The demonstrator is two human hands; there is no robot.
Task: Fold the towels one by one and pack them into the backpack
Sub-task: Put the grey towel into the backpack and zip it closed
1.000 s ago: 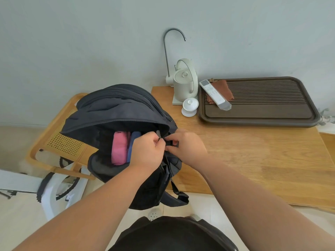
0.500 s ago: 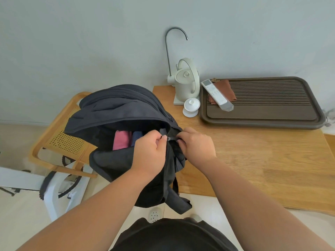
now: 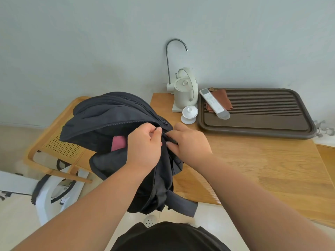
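A black backpack (image 3: 112, 115) rests on a cane-seat chair (image 3: 59, 147) and leans against the wooden table's left edge. Its main opening is partly drawn together, and a folded pink towel (image 3: 118, 143) shows inside. My left hand (image 3: 145, 147) pinches the zipper pull at the right end of the opening. Beside it, my right hand (image 3: 190, 142) grips the backpack's fabric next to the zipper. The blue towel is hidden behind my left hand and the bag's front panel.
On the wooden table (image 3: 253, 169) stand a cream kettle (image 3: 185, 91), a small white lidded cup (image 3: 189, 114) and a dark slatted tray (image 3: 257, 122) holding a white remote (image 3: 213, 104) and a brown cloth (image 3: 222, 98). A white frame (image 3: 47, 194) stands on the floor at left.
The zipper pull has travelled up along the right side and the opening has narrowed. The blue towel is now covered and less of the pink towel shows.
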